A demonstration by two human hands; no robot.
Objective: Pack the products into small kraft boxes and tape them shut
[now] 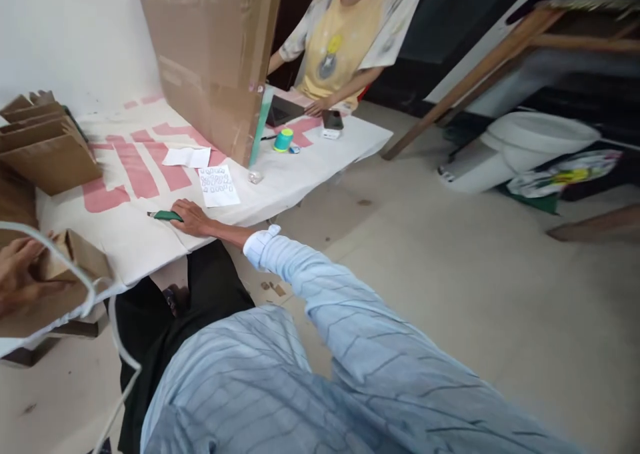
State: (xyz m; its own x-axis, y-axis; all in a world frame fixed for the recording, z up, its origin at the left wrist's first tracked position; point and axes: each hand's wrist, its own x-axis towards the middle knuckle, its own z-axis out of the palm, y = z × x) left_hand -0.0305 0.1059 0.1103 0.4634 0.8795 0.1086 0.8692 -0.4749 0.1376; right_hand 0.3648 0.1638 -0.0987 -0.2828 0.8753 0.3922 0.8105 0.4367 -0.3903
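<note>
My right hand (190, 218) lies on the table near its front edge, its fingers closed around a green box cutter (167, 216). The dark tip of the cutter points left. At the left edge of the view, my left hand (20, 274) grips a brown cardboard box (90, 257), with fingers over its top and the thumb lower on its side. Part of this hand is cut off by the frame. Just beyond my right hand, a white sheet with rows of small printed shapes (220, 186) lies flat beside a folded white paper (187, 157).
Folded cardboard pieces (50, 151) stand at the table's left. A large cardboard panel (210, 61) stands upright between me and a seated person (345, 47). Beyond it are a thread spool (283, 141) and a phone (332, 119). A white cable (117, 327) crosses the lower left.
</note>
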